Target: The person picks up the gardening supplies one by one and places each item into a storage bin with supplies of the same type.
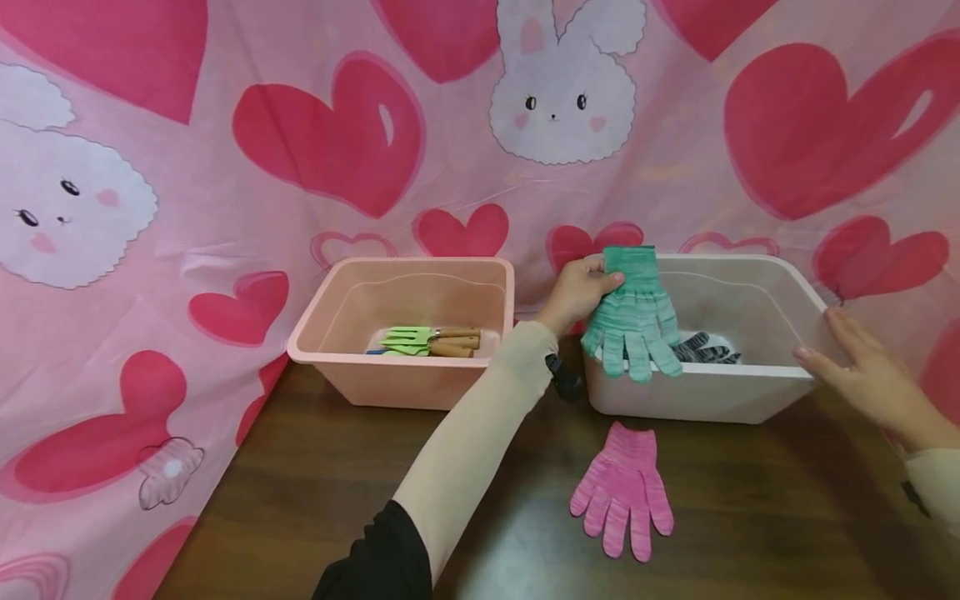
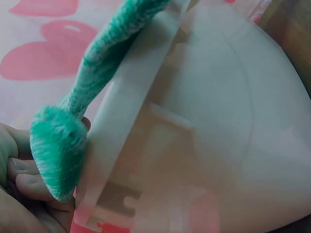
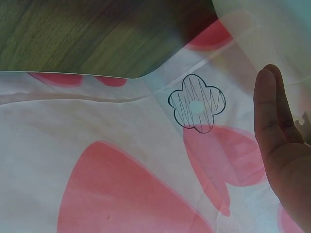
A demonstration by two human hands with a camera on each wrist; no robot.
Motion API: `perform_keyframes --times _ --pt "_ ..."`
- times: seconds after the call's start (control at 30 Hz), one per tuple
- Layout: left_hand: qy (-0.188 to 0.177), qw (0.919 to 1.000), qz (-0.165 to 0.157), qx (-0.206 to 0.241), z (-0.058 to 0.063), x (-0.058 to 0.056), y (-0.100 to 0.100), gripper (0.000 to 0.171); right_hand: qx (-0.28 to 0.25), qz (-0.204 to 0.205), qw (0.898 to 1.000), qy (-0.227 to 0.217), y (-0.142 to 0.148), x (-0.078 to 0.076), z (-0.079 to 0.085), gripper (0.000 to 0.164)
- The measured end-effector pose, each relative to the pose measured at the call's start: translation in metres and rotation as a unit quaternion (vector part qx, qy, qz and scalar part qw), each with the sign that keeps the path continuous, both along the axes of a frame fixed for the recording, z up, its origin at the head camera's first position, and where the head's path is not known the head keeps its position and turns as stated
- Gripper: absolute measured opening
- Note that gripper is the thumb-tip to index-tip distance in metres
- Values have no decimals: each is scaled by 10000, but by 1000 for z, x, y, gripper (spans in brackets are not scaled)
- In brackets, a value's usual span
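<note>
In the head view my left hand (image 1: pixel 577 292) pinches a green knit glove (image 1: pixel 633 312) by its cuff. The glove hangs fingers down over the left front rim of a whitish plastic bin (image 1: pixel 690 396). My right hand (image 1: pixel 870 375) is at that bin's right end, fingers fairly straight against its side. A dark grey patterned glove (image 1: pixel 705 350) lies inside the bin, partly hidden by the green one. On the table in front lies a pink glove (image 1: pixel 622 492), fingers toward me. The left wrist view shows the green glove (image 2: pixel 58 150) close beside the bin rim (image 2: pixel 121 116).
A peach bin (image 1: pixel 405 383) stands to the left, holding several small garden tools (image 1: pixel 431 340) with wooden handles, including a green fork. Both bins rest on a dark wooden table (image 1: pixel 315 475). Behind hangs a pink cloth (image 1: pixel 450 167) with hearts and rabbits.
</note>
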State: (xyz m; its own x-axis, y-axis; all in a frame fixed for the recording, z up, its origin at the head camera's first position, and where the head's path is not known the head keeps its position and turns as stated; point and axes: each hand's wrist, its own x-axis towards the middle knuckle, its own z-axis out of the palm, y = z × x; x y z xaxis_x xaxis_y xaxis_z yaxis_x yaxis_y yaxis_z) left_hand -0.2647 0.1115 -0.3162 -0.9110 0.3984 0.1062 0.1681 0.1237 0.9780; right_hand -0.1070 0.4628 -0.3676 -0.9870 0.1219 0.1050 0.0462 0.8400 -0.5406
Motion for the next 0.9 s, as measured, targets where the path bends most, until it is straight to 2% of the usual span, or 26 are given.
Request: perform_keyframes --times 0.23,0.47,0.53,0.63,0.73,0.8,0.9 --pt "92 9999 -64 -8 3 -1 13 25 -219 8 9997 -60 -5 0 1 90" --pt "201 9990 124 -391 4 -10 19 22 -379 -105 9990 -192 -9 -1 4 92" --pt "201 9976 310 -579 4 -11 18 29 -387 -114 9990 -202 -9 -2 4 92" --pt "201 9921 954 -783 3 -13 16 45 -400 -61 9991 -154 -9 -2 2 92" --pt "195 9851 1557 -710 -1 -14 12 52 -456 -15 9989 -133 -8 -1 0 91" --pt "227 9845 1650 -559 -3 -12 9 50 -504 -21 9986 -160 -6 0 0 91" --pt "430 9859 1534 -502 -9 -6 6 44 -546 -21 9984 -158 -3 2 -1 89"
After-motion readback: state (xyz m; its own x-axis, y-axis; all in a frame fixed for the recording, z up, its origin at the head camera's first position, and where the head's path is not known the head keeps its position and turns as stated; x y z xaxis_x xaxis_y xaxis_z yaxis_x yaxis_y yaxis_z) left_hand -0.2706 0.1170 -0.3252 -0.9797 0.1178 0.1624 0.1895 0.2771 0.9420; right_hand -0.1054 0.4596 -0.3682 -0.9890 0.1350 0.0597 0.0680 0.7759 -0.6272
